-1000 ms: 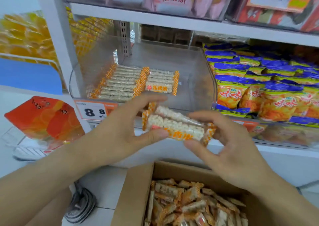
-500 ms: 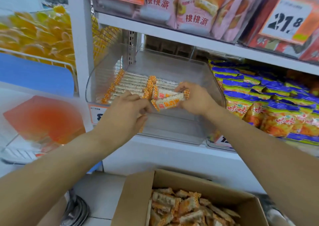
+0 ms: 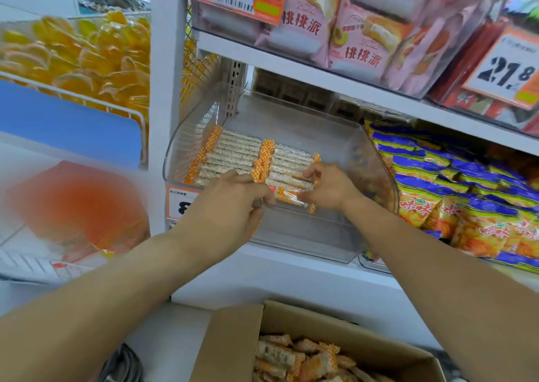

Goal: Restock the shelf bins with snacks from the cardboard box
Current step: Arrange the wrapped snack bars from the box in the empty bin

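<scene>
A clear plastic shelf bin holds two rows of rice-cracker bars in clear wrappers with orange-checked ends. My left hand and my right hand reach into the bin's front. Between them they hold a few snack bars by the two ends, low at the front of the right row. Below, the open cardboard box is full of the same bars in a loose heap.
The bin to the right is packed with yellow-and-blue snack bags. On the shelf above lie pink pastry packs and price tags. A wire basket of orange jellies hangs at the left, orange packets beneath it.
Both hands carried the bars from in front of the shelf up into the bin and lowered them onto the front of the right row. The view tilted up.
</scene>
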Demonstrator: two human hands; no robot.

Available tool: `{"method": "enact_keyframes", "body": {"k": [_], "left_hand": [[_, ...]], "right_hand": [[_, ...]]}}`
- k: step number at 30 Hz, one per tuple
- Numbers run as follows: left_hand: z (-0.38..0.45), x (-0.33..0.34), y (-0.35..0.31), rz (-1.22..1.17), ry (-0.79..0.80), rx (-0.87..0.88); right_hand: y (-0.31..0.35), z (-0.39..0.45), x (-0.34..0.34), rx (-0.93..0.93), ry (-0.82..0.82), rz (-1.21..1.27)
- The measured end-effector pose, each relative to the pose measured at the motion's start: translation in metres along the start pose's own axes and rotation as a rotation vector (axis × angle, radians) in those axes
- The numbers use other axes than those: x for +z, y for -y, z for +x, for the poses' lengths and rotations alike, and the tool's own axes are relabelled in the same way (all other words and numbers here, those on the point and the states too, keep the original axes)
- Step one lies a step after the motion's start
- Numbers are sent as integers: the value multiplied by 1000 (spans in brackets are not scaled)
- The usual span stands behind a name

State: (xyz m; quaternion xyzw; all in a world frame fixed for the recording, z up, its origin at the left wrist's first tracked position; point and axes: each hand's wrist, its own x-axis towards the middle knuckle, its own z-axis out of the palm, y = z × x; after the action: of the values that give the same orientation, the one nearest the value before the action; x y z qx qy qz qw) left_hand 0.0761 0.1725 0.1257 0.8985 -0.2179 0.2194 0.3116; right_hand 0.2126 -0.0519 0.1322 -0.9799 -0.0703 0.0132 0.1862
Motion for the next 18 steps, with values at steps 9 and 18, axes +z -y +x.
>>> {"method": "enact_keyframes", "body": {"k": [9,18], "left_hand": [[0,0,-2,-22,-3,-47],[0,-1,-3,-21,8,-60]], "right_hand": [[0,2,0,33,-29,57],[6,-5,-4,-5,1,-44]]}}
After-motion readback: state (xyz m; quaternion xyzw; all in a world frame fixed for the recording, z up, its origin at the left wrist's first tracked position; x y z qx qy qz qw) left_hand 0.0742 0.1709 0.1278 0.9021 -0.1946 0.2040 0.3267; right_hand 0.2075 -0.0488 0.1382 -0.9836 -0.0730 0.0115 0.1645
